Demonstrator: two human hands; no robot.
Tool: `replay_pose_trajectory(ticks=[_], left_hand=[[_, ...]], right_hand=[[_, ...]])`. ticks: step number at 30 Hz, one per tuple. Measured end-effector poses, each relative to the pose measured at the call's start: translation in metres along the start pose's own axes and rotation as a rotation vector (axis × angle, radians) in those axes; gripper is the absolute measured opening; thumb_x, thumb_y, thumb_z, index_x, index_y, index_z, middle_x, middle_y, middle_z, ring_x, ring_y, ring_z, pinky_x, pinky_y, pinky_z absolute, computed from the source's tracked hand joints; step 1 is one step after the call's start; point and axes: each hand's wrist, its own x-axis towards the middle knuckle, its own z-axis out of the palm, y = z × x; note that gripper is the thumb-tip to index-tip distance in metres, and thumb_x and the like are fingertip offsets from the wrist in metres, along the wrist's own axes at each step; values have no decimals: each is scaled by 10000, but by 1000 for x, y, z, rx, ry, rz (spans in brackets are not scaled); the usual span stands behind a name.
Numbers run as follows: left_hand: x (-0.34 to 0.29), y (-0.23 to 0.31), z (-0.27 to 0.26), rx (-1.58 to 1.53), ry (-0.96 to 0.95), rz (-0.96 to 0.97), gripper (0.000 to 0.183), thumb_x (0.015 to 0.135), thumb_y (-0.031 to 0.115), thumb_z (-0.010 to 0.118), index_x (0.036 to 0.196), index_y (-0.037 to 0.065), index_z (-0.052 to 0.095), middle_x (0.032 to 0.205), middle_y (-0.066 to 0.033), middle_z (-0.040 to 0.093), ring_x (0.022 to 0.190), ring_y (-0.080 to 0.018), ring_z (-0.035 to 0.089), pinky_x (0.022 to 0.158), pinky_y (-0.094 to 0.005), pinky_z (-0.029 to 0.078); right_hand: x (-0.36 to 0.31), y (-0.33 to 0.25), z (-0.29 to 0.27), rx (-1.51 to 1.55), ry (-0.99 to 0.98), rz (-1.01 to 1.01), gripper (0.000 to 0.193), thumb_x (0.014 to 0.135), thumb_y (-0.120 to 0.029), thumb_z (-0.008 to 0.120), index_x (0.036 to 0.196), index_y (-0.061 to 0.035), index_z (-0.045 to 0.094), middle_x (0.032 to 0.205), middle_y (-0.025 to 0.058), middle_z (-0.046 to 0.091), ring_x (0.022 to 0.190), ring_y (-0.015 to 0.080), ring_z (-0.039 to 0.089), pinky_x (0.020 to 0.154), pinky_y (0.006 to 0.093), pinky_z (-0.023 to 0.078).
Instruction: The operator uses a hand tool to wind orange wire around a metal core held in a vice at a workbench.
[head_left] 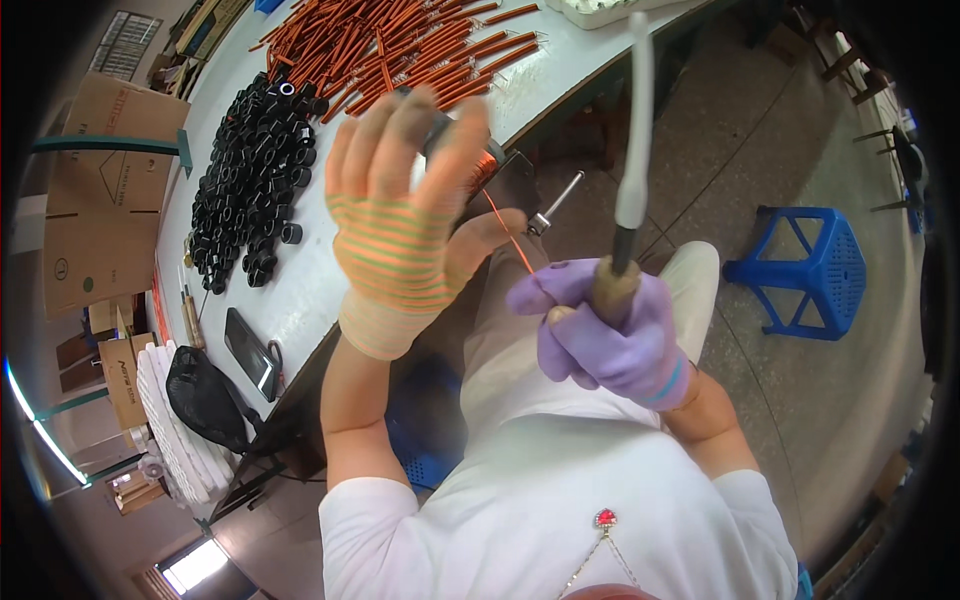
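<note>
My left hand (395, 225), in a cream glove with orange and green stripes, reaches over a black round part wound with copper-coloured wire (484, 170). Its fingers are spread and its thumb stands apart; the fingertips are smeared by motion and partly cover the coil. A strand of copper wire (512, 236) runs taut from the coil to my right hand (610, 325), which wears a purple glove. Closed, that hand pinches the strand and also grips a brown-handled tool (614, 290); a black neck and a white tube (634, 150) rise from it. Beside my left thumb is a metal crank rod (558, 204).
On the white table (325, 235) lie a heap of black rings (250, 180) and a pile of orange-copper rods (390, 50). A phone (250, 352) and a black mesh bag (207, 398) are at the near left. Cardboard boxes (105, 200) stand left; a blue stool (815, 270) stands right.
</note>
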Motion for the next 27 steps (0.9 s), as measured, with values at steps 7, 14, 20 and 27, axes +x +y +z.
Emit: replay_pose_trajectory(ticks=[7, 14, 20, 27], left_hand=[[16, -11, -18, 84, 188, 200, 358, 994, 341, 646, 1221, 76, 728, 1344, -158, 619, 1301, -352, 551, 1025, -471, 482], [15, -52, 38, -696, 338, -210, 308, 1006, 155, 665, 1255, -20, 714, 1332, -94, 687, 1361, -217, 502, 1113, -338, 390], [29, -60, 40, -704, 8, -315, 313, 964, 149, 688, 1256, 42, 733, 1301, -120, 685, 1326, -258, 525, 1111, -353, 392], [23, -49, 27, -751, 140, -338, 307, 1008, 152, 662, 1288, 36, 712, 1330, -61, 669, 1160, -123, 623, 952, -243, 491]], right_hand=[[-12, 14, -32, -157, 147, 54, 412, 1076, -333, 471, 1135, 31, 654, 751, 81, 672, 500, 44, 505, 471, 213, 421], [-5, 17, -27, -12, -126, 484, 377, 1072, -334, 446, 1074, -19, 653, 690, 46, 640, 452, 58, 476, 447, 216, 361], [4, 36, -55, -562, -80, 16, 269, 1016, -265, 555, 1079, -12, 623, 680, 85, 604, 573, 176, 601, 550, 355, 465], [-132, 47, -82, -33, 400, 569, 261, 991, -190, 515, 965, 33, 649, 565, 79, 542, 449, 151, 502, 422, 308, 379]])
